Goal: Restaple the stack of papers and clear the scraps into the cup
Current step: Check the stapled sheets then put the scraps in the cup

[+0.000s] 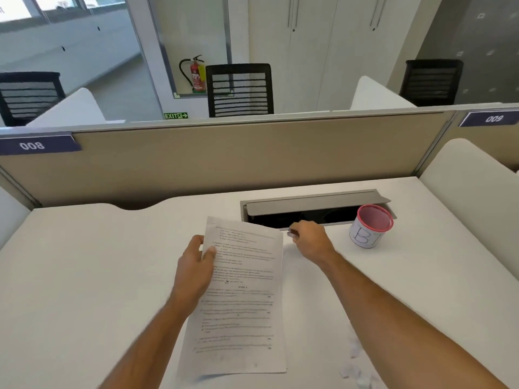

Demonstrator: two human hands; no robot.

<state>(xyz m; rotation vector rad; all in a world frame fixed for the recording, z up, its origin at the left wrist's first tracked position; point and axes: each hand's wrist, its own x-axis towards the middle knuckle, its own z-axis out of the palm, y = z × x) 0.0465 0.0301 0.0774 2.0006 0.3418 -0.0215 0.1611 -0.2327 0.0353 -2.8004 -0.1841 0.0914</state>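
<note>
1. On the white desk (84, 276): left hand (193, 265) pinches the stack of papers (241, 290) at its left edge, thumb on top, likely steadying it for stapling.
2. Right hand (309, 240), fingers curled round a small metal tool (290, 233), probably the stapler, sits just beside the stack's top-right corner.
3. Scraps (354, 366) lie near the right forearm, well apart from the cup (370, 228).

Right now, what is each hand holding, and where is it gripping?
Left hand pinches the paper stack at its left edge. Right hand grips a small metallic object, too hidden to identify.
</note>
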